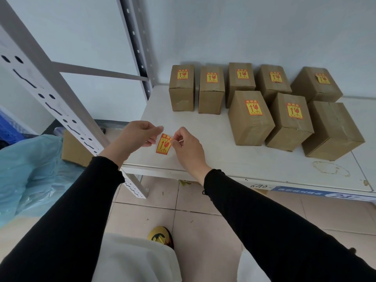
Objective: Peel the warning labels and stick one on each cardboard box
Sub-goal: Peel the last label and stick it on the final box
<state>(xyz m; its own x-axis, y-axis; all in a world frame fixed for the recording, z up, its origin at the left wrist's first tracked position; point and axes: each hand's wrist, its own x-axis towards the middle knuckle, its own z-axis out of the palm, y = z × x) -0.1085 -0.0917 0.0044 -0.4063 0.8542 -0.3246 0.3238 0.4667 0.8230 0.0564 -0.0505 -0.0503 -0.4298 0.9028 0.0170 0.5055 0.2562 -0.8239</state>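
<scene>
Several brown cardboard boxes stand on the white shelf [234, 159] in two rows. Most carry a yellow-and-red warning label on top, such as the front-row box [251, 119]. The front right box [333, 131] shows no label. The label on the back right box [317, 84] has a curled corner. Over the shelf's front left, my right hand [188, 148] pinches the top corner of a loose warning label [163, 145]. My left hand [138, 135] pinches a pale, translucent backing strip right beside it.
A white perforated rack upright [67, 119] rises at the left. Beyond it lie a blue plastic bag [30, 169] and a cardboard box [74, 149] on the floor. The wall stands close behind the boxes. Tiled floor and a gold shoe [160, 236] are below.
</scene>
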